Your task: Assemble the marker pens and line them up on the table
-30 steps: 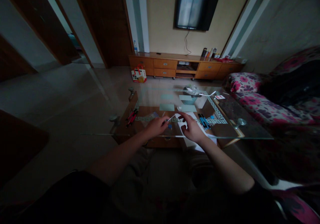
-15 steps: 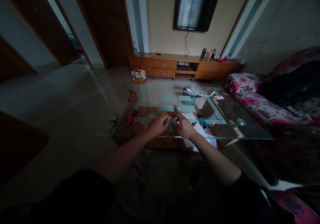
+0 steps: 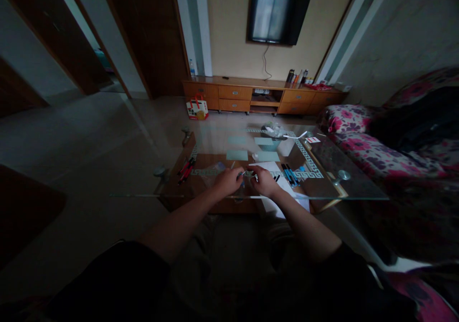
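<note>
My left hand (image 3: 228, 181) is closed in a pinch on a thin pen-like piece (image 3: 244, 172), whose pale tip points towards my right hand. My right hand (image 3: 264, 181) is just to the right, fingers curled and close to that tip. Anything between its fingertips is too small and dark to make out. Both hands are over the near part of the glass table (image 3: 215, 142). Several black-and-blue pens (image 3: 289, 174) lie right of my right hand. Several black-and-red pens (image 3: 186, 171) lie to the left. White paper (image 3: 285, 186) shows under and beside my right wrist.
Farther back on the table are a clear plastic bag (image 3: 274, 129), a white strip (image 3: 296, 136) and a small card (image 3: 312, 140). A floral sofa (image 3: 376, 154) stands at the right. Beyond are a wooden cabinet (image 3: 234, 93), a carry bag (image 3: 197, 109) and a wall television (image 3: 278, 18).
My hands have drawn slightly closer together, with the fingertips nearly meeting at the thin piece. The view has shifted a little. The pens and paper lie as before.
</note>
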`<action>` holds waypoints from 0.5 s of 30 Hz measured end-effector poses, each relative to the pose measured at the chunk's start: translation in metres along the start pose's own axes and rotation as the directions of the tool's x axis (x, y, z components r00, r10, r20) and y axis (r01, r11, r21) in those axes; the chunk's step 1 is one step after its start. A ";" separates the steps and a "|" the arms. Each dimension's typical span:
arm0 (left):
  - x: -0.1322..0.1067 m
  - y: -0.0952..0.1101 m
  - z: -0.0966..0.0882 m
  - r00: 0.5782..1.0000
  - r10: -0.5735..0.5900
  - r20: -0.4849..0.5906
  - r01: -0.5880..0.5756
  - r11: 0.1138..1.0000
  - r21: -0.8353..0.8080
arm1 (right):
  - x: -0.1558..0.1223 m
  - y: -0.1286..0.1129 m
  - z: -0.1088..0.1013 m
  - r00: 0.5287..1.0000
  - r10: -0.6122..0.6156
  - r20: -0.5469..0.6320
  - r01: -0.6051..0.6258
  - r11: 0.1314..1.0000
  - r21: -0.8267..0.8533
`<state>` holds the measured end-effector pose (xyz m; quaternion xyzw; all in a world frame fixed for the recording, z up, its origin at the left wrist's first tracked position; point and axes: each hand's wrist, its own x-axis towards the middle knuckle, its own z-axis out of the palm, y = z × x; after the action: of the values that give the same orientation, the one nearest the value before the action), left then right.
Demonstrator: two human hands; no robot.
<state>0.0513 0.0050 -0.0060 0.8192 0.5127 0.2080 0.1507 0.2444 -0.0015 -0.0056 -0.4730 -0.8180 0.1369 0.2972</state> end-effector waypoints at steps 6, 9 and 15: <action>0.000 -0.005 -0.002 1.000 0.001 0.000 -0.001 1.000 0.000 | 0.004 -0.004 0.001 1.000 -0.003 0.027 0.004 1.000 -0.029; -0.001 -0.009 -0.004 1.000 0.015 -0.011 -0.015 1.000 0.002 | 0.009 -0.008 0.003 0.999 -0.016 0.045 0.018 0.999 -0.040; -0.006 -0.014 -0.014 0.998 0.037 -0.047 -0.037 0.999 0.005 | 0.019 -0.018 0.002 1.000 -0.009 0.014 0.009 0.999 -0.035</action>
<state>0.0313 0.0059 -0.0016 0.8238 0.5013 0.2288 0.1329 0.2242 0.0055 0.0087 -0.4736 -0.8245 0.1243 0.2837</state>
